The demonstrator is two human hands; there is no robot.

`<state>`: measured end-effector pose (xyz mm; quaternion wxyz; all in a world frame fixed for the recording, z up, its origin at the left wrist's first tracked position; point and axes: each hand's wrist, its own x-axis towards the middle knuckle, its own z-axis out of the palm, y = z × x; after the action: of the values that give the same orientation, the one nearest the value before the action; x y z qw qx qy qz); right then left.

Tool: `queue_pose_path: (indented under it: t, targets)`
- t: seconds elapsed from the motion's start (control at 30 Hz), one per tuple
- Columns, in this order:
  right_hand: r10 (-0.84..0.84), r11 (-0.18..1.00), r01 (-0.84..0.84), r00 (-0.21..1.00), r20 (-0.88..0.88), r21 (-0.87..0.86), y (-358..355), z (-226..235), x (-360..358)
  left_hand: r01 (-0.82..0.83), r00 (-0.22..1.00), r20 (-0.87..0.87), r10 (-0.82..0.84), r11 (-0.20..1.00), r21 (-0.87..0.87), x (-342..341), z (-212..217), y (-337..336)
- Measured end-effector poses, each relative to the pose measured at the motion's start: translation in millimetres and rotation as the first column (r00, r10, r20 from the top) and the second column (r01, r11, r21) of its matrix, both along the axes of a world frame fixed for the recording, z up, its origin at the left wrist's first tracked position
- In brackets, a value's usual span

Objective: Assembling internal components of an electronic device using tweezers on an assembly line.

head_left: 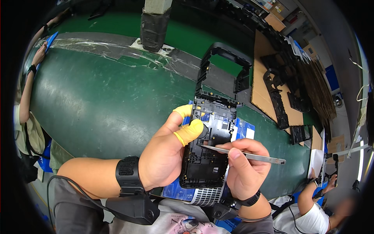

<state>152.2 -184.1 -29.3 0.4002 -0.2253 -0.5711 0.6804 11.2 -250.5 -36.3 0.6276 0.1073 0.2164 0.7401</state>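
Note:
A long black plastic housing [206, 162] with a loop-shaped upper end, molded ribs and small brass-coloured inserts is tilted up in front of me. My left hand [161, 158] grips it by its left edge; yellow finger cots [189, 132] cover the thumb and one finger, and the thumb presses on the inner face. Pinched in my right hand [249, 169] is a pair of metal tweezers [265, 158], their tips at the middle of the housing. Whether the tips hold anything is too small to tell. Beneath the housing lie blue wrapped material [177, 191] and a white grille [207, 197].
The green table [101, 97] spreads ahead, with a black-wrapped post [154, 31] at its far edge. Right of me, cardboard [260, 84] carries several black plastic parts [277, 101]. Another person's hand [39, 54] holds something blue at far left; a second person [313, 216] is at lower right.

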Motion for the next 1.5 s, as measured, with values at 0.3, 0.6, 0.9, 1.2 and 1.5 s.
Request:
queue_pose_path:
  t: [0.3, 0.6, 0.9, 1.2, 1.5]
  targets:
    - [0.003, 1.0, -0.003, 1.0, 0.009, -0.007, 0.9, -0.3, 0.1, -0.019, 0.999, -0.052, 0.015, 0.997, -0.08, 1.8, -3.2, 0.1]
    - [0.011, 0.999, -0.01, 1.0, 0.017, -0.036, 4.1, 1.3, -0.9, -0.047, 0.982, -0.189, 0.026, 0.993, -0.107, 2.7, -5.0, 0.7]
    - [-0.044, 0.99, 0.028, 0.993, -0.112, -0.138, 13.0, -0.6, 1.2, -0.032, 0.947, -0.321, -0.007, 0.993, -0.118, -1.1, -6.3, 1.7]
    - [-0.242, 0.968, 0.211, 0.925, -0.294, -0.132, 55.4, 32.5, 44.4, -0.108, 0.947, -0.312, 0.071, 0.989, -0.102, 2.0, -5.4, 16.2]
    - [-0.338, 0.913, 0.294, 0.933, -0.12, -0.284, 86.3, -22.3, 96.0, -0.352, 0.306, -0.951, -0.049, 0.922, -0.16, -96.5, -43.0, 216.7]
